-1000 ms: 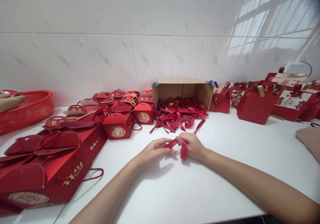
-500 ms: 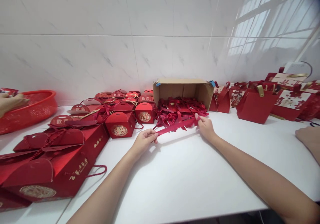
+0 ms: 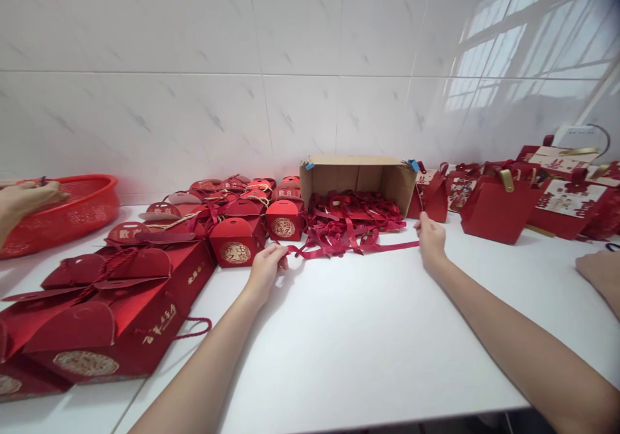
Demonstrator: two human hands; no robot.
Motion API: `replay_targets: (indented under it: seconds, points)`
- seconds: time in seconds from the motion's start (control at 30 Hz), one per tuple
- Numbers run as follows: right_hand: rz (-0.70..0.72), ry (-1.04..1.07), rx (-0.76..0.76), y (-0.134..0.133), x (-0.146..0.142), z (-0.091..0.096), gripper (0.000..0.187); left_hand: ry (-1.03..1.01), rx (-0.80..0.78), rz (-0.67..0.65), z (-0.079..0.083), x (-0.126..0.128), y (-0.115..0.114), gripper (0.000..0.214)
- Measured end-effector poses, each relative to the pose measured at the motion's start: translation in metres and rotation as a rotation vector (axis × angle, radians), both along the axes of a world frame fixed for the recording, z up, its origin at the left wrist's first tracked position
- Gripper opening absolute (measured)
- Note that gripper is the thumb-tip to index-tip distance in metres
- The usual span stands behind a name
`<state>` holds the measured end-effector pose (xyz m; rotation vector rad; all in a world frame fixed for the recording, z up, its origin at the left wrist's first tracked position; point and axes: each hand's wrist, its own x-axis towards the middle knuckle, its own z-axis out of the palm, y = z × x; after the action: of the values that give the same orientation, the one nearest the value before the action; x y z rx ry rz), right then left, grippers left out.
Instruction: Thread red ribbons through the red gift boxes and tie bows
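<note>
A dark red ribbon [image 3: 394,247] stretches low over the white table, pinched between finger and thumb at both sides. My left hand [image 3: 265,271] grips its left part, close to a small red gift box [image 3: 237,243]. My right hand [image 3: 430,237] is closed on the right end. Behind the ribbon, a tangled heap of red ribbons [image 3: 349,217] spills out of a cardboard box [image 3: 358,161] lying on its side. The middle of the held ribbon overlaps loose strands, so its exact course there is hard to follow.
Larger red gift boxes [image 3: 106,337] with cord handles fill the left side. Red handbag-shaped boxes [image 3: 501,208] stand at right. Another person's hand [image 3: 29,201] is over a red plastic basket [image 3: 68,221]; another hand [image 3: 600,272] rests at the right edge.
My hands have moved apart, the left one leftward and the right one rightward. The ribbon between them has lengthened and now lies lower and nearly level. The hand over the basket no longer shows a red packet.
</note>
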<state>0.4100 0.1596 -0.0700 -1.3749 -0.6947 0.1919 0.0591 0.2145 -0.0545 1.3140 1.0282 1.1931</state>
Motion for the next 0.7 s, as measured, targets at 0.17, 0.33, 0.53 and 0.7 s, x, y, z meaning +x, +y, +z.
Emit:
replay_targets:
  seconds: [0.17, 0.33, 0.53, 0.7]
  points:
    - [0.921, 0.251, -0.069, -0.022, -0.116, 0.01, 0.04, 0.255, 0.24, -0.079, 0.002, 0.015, -0.027, 0.027]
    - [1.502, 0.506, -0.096, -0.044, -0.167, 0.001, 0.058, 0.547, 0.689, -0.183, -0.007, 0.02, -0.04, 0.018]
    - [1.322, 0.467, -0.066, -0.033, -0.143, -0.004, 0.032, 0.725, 0.923, -0.236, -0.01, 0.02, -0.039, 0.016]
    - [1.115, 0.584, -0.011, -0.017, -0.12, 0.002, 0.036, 0.804, 0.83, -0.222, -0.007, 0.014, -0.033, 0.016]
